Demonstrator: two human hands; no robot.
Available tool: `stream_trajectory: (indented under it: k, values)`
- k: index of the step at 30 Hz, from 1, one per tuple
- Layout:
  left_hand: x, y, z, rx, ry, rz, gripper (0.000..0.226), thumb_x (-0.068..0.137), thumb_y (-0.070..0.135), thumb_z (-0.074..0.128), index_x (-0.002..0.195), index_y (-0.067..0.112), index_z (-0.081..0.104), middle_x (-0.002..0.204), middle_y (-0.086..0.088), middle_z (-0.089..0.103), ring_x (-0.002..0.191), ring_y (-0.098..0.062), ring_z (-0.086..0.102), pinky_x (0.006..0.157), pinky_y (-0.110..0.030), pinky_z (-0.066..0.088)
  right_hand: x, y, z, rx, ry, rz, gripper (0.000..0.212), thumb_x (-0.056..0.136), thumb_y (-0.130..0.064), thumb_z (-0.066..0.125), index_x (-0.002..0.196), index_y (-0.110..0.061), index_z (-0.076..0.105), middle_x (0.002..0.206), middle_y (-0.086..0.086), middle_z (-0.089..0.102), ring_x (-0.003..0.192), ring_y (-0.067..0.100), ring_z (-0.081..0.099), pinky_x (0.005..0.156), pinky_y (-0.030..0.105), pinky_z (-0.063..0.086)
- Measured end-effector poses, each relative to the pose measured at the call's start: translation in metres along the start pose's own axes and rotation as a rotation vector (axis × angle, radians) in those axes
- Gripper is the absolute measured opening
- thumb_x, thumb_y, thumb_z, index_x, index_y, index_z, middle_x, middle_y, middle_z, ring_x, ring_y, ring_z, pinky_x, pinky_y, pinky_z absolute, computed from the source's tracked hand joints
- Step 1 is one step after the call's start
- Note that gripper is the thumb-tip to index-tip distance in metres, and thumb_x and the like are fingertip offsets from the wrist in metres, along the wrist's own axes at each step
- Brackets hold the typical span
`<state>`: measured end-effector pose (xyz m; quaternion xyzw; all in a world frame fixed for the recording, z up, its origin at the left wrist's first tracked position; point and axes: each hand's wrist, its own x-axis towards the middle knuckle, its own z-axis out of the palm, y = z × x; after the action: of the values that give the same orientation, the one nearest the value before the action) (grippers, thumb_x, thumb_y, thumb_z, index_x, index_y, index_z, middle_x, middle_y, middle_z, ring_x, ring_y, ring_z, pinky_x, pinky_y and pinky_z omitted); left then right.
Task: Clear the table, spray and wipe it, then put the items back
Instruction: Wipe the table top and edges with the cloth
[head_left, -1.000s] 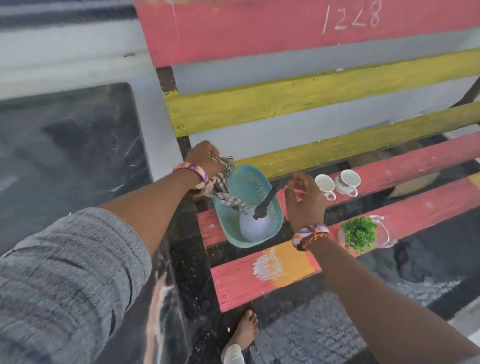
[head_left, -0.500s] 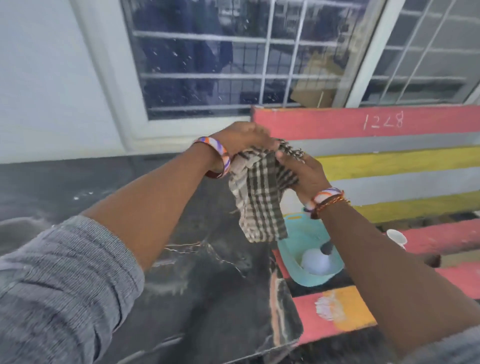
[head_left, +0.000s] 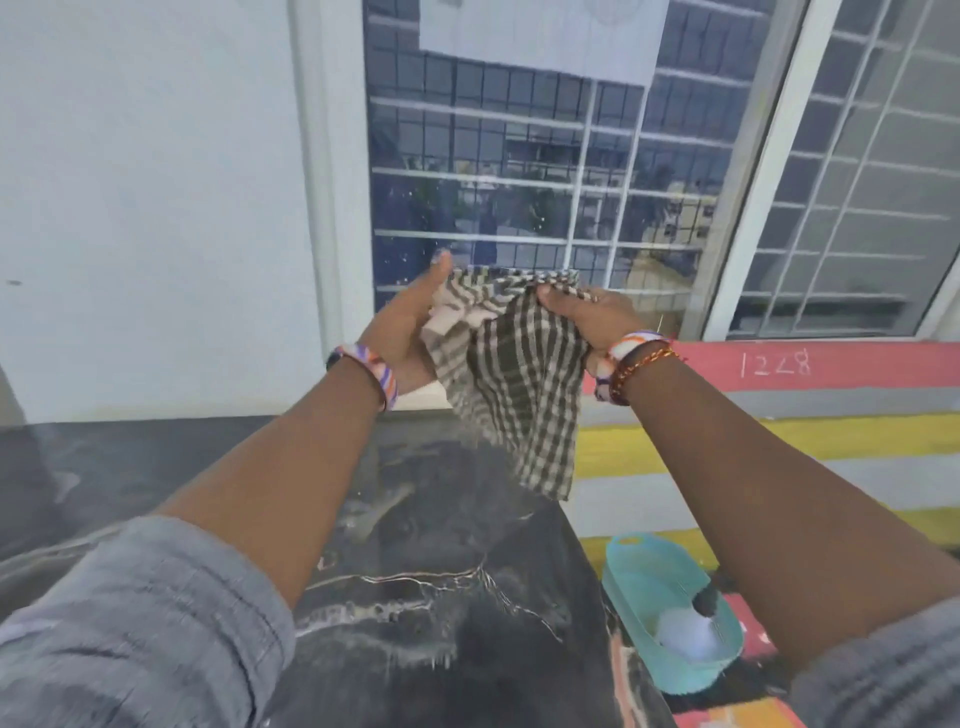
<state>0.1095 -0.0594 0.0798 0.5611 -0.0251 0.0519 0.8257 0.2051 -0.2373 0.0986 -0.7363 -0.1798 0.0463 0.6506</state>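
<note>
On the left, the dark marble table (head_left: 426, 587) lies bare below the arms, with pale streaks across it that could be veining or wet spray; I cannot tell which. Above it the left hand (head_left: 402, 332) has risen from the basket, where it was gripping the cloth a second ago, and its fingers now close on the left edge of the checked cloth (head_left: 511, 374), thumb pointing up. The cloth itself has come out of the basket and is held up in the air over the table's far edge, hanging loose with its lower corner free. The right hand (head_left: 589, 317), which hovered by the cups before, has joined in, its fingers pinching the cloth's upper right corner. Lower right, the teal basket (head_left: 636, 577) sits on the red and yellow slatted bench (head_left: 857, 439) beside the table, with the white spray bottle (head_left: 685, 631) resting in it. To my eye the clearing is done and spraying probably too; the cloth is being spread for the wiping step, and returning the items comes later.
</note>
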Motion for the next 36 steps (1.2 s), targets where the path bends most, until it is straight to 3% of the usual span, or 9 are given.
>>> stream_trajectory:
  k: [5, 10, 14, 16, 21, 24, 29, 32, 36]
  values:
    - [-0.004, -0.016, 0.01, 0.067, -0.005, -0.063, 0.026, 0.075, 0.023, 0.069, 0.097, 0.008, 0.069, 0.107, -0.012, 0.068, 0.095, -0.023, 0.067, 0.091, -0.039, 0.054, 0.009, -0.002, 0.014, -0.013, 0.091, 0.145, 0.088, 0.076, -0.047, 0.07, 0.14, 0.001, 0.033, 0.136, 0.017, 0.051, 0.115, 0.032, 0.056, 0.096, 0.041, 0.048]
    - [0.008, -0.033, 0.01, 0.13, 0.301, -0.135, 0.068, 0.081, 0.05, 0.061, 0.136, 0.013, 0.045, 0.141, -0.015, 0.045, 0.126, -0.03, 0.049, 0.108, -0.045, 0.038, -0.006, 0.039, 0.014, -0.358, -0.113, 0.36, 0.062, 0.083, -0.044, 0.063, 0.129, -0.005, 0.051, 0.105, 0.019, 0.065, 0.082, 0.027, 0.06, 0.088, 0.045, 0.054]
    - [0.005, -0.043, 0.001, -0.019, 0.268, -0.235, 0.005, 0.085, 0.003, 0.06, 0.089, 0.001, 0.062, 0.099, -0.019, 0.069, 0.063, -0.015, 0.069, 0.071, -0.024, 0.059, -0.012, 0.036, 0.001, -0.087, -0.164, 0.338, 0.047, 0.081, -0.021, 0.07, 0.121, -0.002, 0.055, 0.121, 0.013, 0.064, 0.1, 0.028, 0.061, 0.091, 0.043, 0.052]
    - [0.009, -0.045, -0.003, -0.076, 0.281, -0.227, 0.014, 0.087, -0.005, 0.053, 0.078, 0.001, 0.063, 0.068, -0.017, 0.073, 0.054, -0.019, 0.07, 0.06, -0.032, 0.059, -0.006, 0.032, -0.007, 0.211, -0.181, 0.269, 0.053, 0.081, 0.0, 0.065, 0.131, -0.006, 0.047, 0.125, 0.014, 0.06, 0.099, 0.03, 0.061, 0.08, 0.041, 0.053]
    - [0.005, -0.057, -0.008, 0.11, 0.33, -0.377, 0.022, 0.094, 0.02, 0.049, 0.104, 0.004, 0.059, 0.093, -0.012, 0.072, 0.082, -0.025, 0.069, 0.083, -0.04, 0.053, 0.002, 0.049, -0.021, -0.268, -0.255, 0.225, 0.043, 0.067, -0.012, 0.074, 0.098, -0.041, 0.069, 0.133, 0.006, 0.054, 0.106, 0.016, 0.063, 0.098, 0.045, 0.047]
    - [0.003, -0.051, -0.006, 0.034, 0.348, -0.298, 0.032, 0.094, 0.033, 0.047, 0.097, 0.004, 0.061, 0.081, -0.013, 0.072, 0.078, -0.026, 0.067, 0.086, -0.041, 0.049, 0.004, 0.055, -0.024, -0.137, -0.254, 0.186, 0.037, 0.057, -0.021, 0.077, 0.082, -0.048, 0.071, 0.137, 0.01, 0.053, 0.13, 0.027, 0.044, 0.111, 0.048, 0.033]
    - [0.006, -0.049, -0.004, -0.02, 0.268, -0.201, 0.068, 0.078, 0.022, 0.068, 0.139, 0.011, 0.039, 0.147, -0.012, 0.039, 0.128, -0.029, 0.047, 0.109, -0.048, 0.037, -0.004, 0.052, -0.023, 0.081, -0.228, 0.231, 0.035, 0.077, -0.003, 0.068, 0.097, -0.031, 0.069, 0.131, 0.014, 0.055, 0.122, 0.032, 0.05, 0.107, 0.05, 0.037]
    - [0.006, -0.042, 0.004, 0.092, 0.23, -0.144, 0.068, 0.074, -0.003, 0.067, 0.136, 0.003, 0.039, 0.129, -0.014, 0.056, 0.122, -0.032, 0.052, 0.105, -0.05, 0.041, 0.001, 0.059, -0.024, 0.017, -0.202, 0.213, 0.038, 0.067, -0.011, 0.075, 0.094, -0.036, 0.069, 0.134, 0.012, 0.055, 0.127, 0.03, 0.047, 0.11, 0.048, 0.034]
    - [0.01, -0.034, 0.004, 0.472, 0.452, -0.087, 0.065, 0.072, 0.002, 0.074, 0.128, -0.01, 0.044, 0.122, -0.022, 0.059, 0.117, -0.037, 0.055, 0.105, -0.044, 0.043, -0.012, 0.054, -0.023, 0.202, -0.132, 0.224, 0.043, 0.077, 0.008, 0.066, 0.118, 0.002, 0.057, 0.1, 0.02, 0.065, 0.091, 0.029, 0.063, 0.088, 0.042, 0.051]
